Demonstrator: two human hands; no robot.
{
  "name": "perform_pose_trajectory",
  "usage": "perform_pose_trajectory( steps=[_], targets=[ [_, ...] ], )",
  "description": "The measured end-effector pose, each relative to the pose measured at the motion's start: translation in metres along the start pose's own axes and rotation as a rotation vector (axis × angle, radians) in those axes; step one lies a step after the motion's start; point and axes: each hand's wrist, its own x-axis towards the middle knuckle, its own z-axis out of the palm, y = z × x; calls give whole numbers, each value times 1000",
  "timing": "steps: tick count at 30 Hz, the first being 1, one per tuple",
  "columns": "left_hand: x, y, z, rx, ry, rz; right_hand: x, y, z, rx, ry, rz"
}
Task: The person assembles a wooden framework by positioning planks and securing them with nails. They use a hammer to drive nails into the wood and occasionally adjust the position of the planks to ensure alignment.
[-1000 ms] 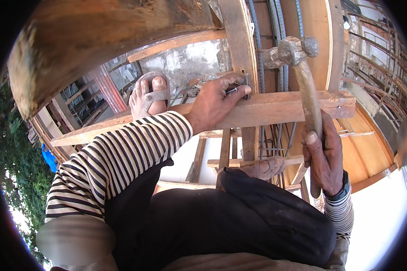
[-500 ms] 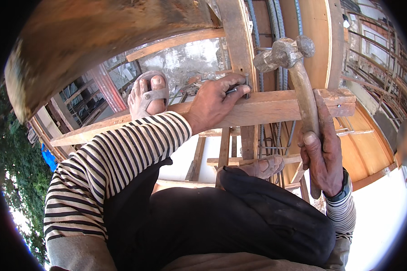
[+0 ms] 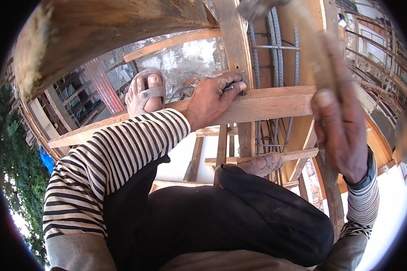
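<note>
My left hand rests on a wooden beam that runs across in front of me. Its thumb and fingers are pinched around a nail standing upright against the beam. Another dark metal piece, perhaps a second nail, pokes out between the fingers. On the right, my right hand is wrapped around the wooden handle of a hammer. Motion smears both hand and hammer. The hammer's head is at the top, above the beam and partly cut off by the picture's edge.
My sandalled feet are set among timber pieces, with openings between them. An upright post and steel rebars stand beyond the beam. A large rough timber looms at upper left. Plywood panels lie to the right.
My right hand has lifted the hammer up and a little to the right, and its head has moved toward the top edge. My left hand keeps its pinch on the nail at the beam.
</note>
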Motion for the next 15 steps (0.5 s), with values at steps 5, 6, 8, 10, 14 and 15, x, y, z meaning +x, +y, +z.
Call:
perform_pose_trajectory(
  steps=[5,6,8,10,14,15],
  targets=[
    [-2,-6,6,-43,66,115,5,-1,-6,-148,-193,-16],
    [-3,-5,7,-59,86,133,5,-3,-8,-132,-164,-21],
    [1,0,0,-22,17,20,12,-8,-12,-83,-47,-52],
    [-3,0,-2,-9,-1,-37,17,-11,-10,-38,30,-81],
    [-2,-1,0,10,13,39,11,-3,-9,-137,-56,-89],
    [-1,-1,0,27,14,53,10,2,-8,-187,-86,-105]
  ],
)
